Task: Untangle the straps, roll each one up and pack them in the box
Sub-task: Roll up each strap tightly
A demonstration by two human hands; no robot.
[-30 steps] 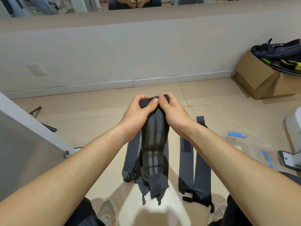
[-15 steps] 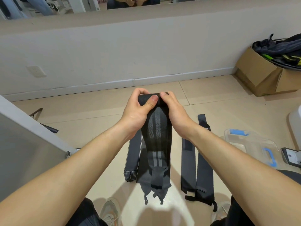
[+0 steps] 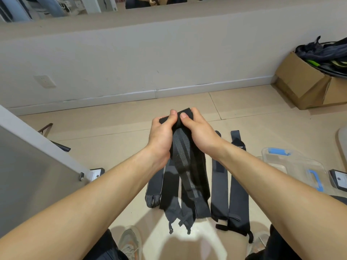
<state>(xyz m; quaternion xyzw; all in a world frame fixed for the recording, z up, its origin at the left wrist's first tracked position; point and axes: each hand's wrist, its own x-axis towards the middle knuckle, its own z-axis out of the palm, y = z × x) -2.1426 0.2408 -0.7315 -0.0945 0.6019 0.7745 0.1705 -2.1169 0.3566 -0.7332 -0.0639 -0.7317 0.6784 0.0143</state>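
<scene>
Four straps (image 3: 219, 184), two boxes (image 3: 300, 85), two hands (image 3: 161, 136)

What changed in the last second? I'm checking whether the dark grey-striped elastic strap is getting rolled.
The left hand and right hand keep pinching the top of the dark grey-striped elastic strap. The left thumb, earlier laid across it, now points up beside the right thumb, and the rolled end looks slightly thicker and tilted. The flat dark straps on the floor and the clear plastic box with blue handles stayed put.
</scene>
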